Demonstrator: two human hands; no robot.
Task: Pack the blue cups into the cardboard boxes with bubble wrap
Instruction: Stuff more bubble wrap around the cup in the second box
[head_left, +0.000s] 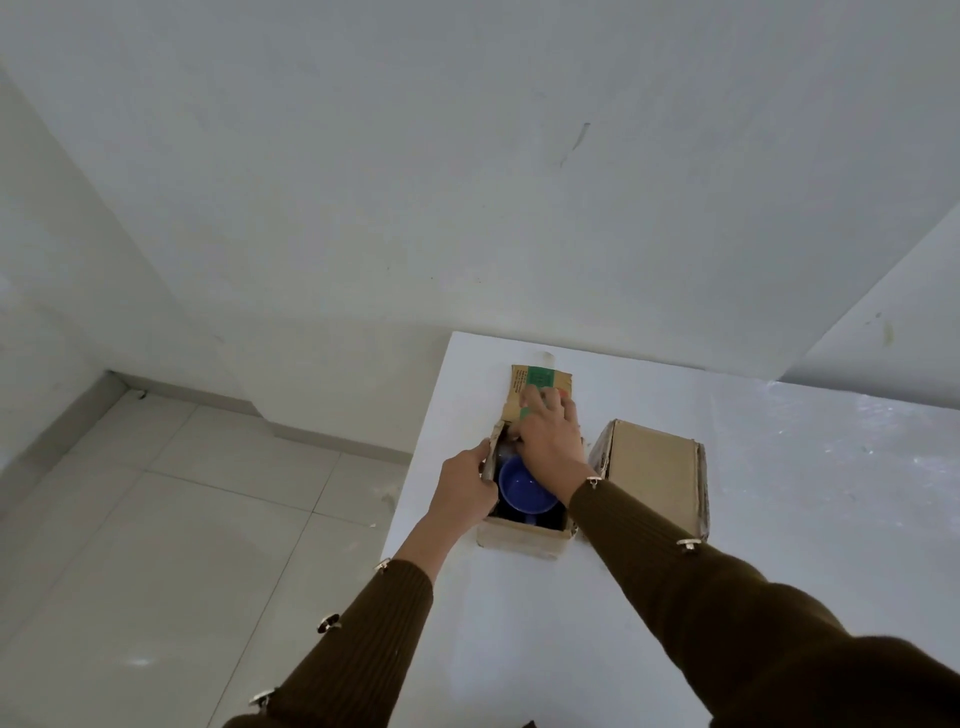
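- On the white table (675, 597), the open box (519, 540) sits near the left edge, with a closed second box (652, 467) just beside it on the right. A hard pull to the left could slide the open box toward the drop to the floor.
- The far flap (540, 379) lies folded back and the left flap (491, 452) stands up. Folding them down carelessly could crease or jam one.
- The hands are apart. The left hand (465, 483) grips the left flap, and the right hand (550, 441) reaches over the opening with straight fingers on the far flap. Its wrist could knock the cup.
- The blue cup (522, 488) sits mouth up inside the open box. I cannot make out bubble wrap around it, so closing now might leave it free to rattle.
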